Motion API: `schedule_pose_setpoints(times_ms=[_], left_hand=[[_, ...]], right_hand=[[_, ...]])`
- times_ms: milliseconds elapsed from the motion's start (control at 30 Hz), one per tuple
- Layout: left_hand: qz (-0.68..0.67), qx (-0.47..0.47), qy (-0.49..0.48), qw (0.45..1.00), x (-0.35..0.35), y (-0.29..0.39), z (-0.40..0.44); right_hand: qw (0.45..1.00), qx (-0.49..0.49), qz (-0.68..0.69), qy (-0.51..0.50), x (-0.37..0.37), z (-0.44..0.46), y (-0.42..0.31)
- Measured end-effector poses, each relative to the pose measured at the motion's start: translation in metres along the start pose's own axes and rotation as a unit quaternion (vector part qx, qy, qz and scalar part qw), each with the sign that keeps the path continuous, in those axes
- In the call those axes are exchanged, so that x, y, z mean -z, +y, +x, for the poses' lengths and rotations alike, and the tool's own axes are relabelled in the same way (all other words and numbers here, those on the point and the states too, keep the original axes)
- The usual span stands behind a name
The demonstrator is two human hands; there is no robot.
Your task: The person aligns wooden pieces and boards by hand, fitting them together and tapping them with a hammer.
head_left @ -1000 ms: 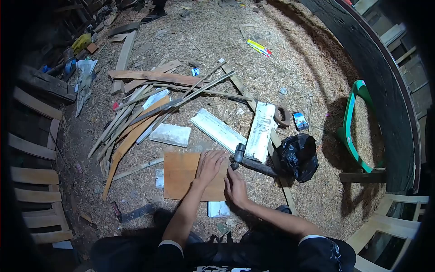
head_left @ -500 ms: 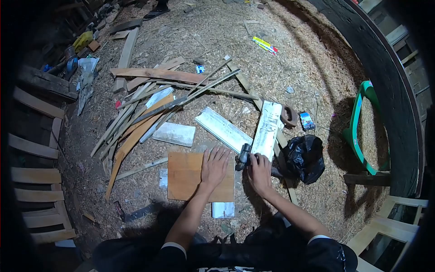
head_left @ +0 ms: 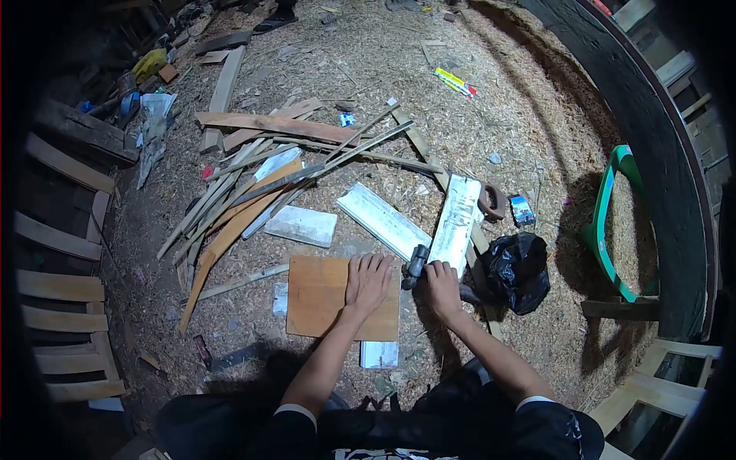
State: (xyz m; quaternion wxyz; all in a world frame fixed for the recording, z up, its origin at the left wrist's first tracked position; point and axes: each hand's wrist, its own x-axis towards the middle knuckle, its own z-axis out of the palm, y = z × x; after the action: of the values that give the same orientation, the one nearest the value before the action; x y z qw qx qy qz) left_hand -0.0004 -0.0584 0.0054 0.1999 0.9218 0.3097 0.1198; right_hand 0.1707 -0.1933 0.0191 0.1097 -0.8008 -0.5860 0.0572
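My left hand (head_left: 368,284) lies flat on the right part of a square brown plywood board (head_left: 316,299), fingers stretched toward its far edge. Just right of the board, my right hand (head_left: 443,287) is closed around the handle of a hammer (head_left: 416,263). The dark hammer head points left, and the handle end shows past the hand on the right. Under the board, a white piece (head_left: 379,354) sticks out at the near edge and another light piece (head_left: 280,299) at the left.
White planks (head_left: 387,220) lie beyond the hammer, with a handsaw handle (head_left: 492,202) beside them. A black plastic bag (head_left: 517,268) sits at the right. Several wood strips (head_left: 253,192) are piled at the left. A green plastic frame (head_left: 606,222) stands at far right, amid shavings.
The view has shifted slightly. My right hand's fingers have drawn in closer around the hammer handle. My left hand stays flat on the board.
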Motion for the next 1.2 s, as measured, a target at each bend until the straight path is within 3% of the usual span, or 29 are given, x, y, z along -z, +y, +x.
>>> schedule_pose_setpoints(times_ms=[867,933,1000,1200], left_hand=[[0.021,0.018,0.028,0.999,-0.014,0.002,0.003],[0.021,0.015,0.027,0.999,-0.012,0.003,0.003],[0.009,0.034,-0.005,0.999,-0.011,0.004,0.004],[0.022,0.032,-0.004,0.999,-0.012,0.004,0.004]], right_hand=[[0.998,0.043,-0.034,0.04,0.008,-0.005,0.009],[0.999,0.038,0.009,0.036,0.022,-0.006,0.003],[0.991,-0.024,0.125,-0.031,0.027,-0.008,-0.001],[0.974,-0.057,0.218,-0.022,0.046,-0.012,-0.025]])
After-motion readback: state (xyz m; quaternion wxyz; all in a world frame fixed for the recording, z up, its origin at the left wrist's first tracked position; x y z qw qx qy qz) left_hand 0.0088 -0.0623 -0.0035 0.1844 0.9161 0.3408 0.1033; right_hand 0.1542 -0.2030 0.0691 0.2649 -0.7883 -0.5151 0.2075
